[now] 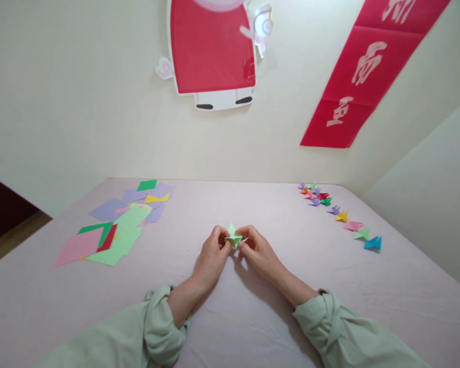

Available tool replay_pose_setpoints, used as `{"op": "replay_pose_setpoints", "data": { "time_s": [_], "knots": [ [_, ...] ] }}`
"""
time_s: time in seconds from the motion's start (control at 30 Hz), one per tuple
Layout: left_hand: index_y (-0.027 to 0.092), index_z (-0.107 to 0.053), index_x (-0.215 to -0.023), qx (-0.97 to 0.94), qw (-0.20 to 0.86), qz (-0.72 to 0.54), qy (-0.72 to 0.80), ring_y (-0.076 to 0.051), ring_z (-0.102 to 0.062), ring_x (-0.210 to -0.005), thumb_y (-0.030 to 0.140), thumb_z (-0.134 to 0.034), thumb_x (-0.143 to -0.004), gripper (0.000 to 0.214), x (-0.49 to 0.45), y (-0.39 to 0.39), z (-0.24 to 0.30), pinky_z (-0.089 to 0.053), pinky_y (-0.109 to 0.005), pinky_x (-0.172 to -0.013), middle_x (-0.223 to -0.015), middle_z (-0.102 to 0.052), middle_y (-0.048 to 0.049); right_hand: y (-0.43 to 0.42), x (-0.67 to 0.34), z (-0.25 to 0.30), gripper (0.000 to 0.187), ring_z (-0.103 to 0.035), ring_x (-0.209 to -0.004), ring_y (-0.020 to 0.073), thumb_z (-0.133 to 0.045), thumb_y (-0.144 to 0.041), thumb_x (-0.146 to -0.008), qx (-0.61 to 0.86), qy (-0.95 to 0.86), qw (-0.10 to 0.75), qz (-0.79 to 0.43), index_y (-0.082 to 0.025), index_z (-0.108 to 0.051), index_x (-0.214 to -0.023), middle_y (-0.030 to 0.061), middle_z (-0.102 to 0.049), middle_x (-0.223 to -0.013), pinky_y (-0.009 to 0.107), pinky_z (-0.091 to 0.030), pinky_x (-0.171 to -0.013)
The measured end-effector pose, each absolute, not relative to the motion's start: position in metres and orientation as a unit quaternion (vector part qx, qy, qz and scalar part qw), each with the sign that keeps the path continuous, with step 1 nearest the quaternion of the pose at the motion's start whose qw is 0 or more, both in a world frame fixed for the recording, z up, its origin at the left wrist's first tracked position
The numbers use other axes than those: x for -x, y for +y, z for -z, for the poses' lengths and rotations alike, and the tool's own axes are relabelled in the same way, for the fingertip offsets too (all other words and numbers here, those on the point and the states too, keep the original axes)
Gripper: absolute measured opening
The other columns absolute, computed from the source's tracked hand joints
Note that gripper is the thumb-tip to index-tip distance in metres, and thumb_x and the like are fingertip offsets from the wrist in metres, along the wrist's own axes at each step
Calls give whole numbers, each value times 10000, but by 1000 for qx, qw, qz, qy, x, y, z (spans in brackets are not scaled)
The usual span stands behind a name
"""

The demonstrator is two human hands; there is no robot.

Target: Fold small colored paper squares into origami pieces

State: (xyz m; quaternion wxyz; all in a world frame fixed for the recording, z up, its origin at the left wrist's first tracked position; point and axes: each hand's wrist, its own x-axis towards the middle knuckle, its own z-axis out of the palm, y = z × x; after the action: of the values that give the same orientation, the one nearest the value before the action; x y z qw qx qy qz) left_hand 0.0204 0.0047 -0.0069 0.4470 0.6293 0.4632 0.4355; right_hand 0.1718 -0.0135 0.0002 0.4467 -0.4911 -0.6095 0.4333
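Observation:
A small light green folded paper piece is pinched between both my hands just above the pale pink table. My left hand grips its left side with thumb and fingers closed. Closed on its right side is my right hand. Both sleeves are pale green and pushed up at the wrists. The paper's lower part is hidden by my fingers.
Several flat coloured paper squares lie spread at the left of the table. A row of several small folded paper figures runs along the right side. A wall with a red cartoon cut-out and a red banner stands behind.

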Motion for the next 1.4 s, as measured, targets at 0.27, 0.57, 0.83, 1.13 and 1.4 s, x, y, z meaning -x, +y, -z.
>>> {"op": "replay_pose_setpoints", "data": {
  "time_s": [0.27,0.57,0.83,1.13,1.4],
  "knots": [
    [219,-483,-815,-663,412,-424,459,-131,-544,-673,230,-514,-846,45,-19,0,1,-392,-234,-638,-744,-559,38,-14,-172,5,90,-591,-619,122,-503,-207,-834,505,-591,465,-424,-215,-487,-923,-24,-592,-810,249,-448,-552],
    [245,-496,-872,-721,329,-362,490,-142,-522,-611,189,-530,-817,86,-18,-4,2,-328,-238,-602,-698,-562,45,-20,-169,0,115,-511,-554,123,-466,-132,-796,534,-631,431,-362,-223,-483,-863,-62,-545,-657,239,-374,-542],
    [213,-481,-808,-668,428,-397,461,-111,-522,-574,259,-503,-860,72,-19,0,4,-378,-221,-572,-674,-537,54,-21,-165,-3,45,-508,-582,131,-483,-177,-842,539,-653,418,-330,-220,-488,-851,-52,-543,-667,244,-364,-565],
    [188,-503,-781,-611,469,-438,464,-124,-546,-677,370,-548,-868,207,-21,8,4,-428,-239,-656,-718,-561,24,-18,-167,-5,225,-552,-625,145,-374,-381,-966,496,-618,442,-421,-217,-511,-893,-28,-555,-681,274,-431,-641],
    [189,-515,-778,-615,473,-436,456,-124,-547,-678,367,-556,-869,204,-20,7,6,-425,-235,-653,-728,-565,19,-13,-169,3,235,-535,-616,136,-467,-416,-933,481,-597,462,-446,-205,-533,-852,-27,-551,-683,265,-427,-617]
  ]
}}
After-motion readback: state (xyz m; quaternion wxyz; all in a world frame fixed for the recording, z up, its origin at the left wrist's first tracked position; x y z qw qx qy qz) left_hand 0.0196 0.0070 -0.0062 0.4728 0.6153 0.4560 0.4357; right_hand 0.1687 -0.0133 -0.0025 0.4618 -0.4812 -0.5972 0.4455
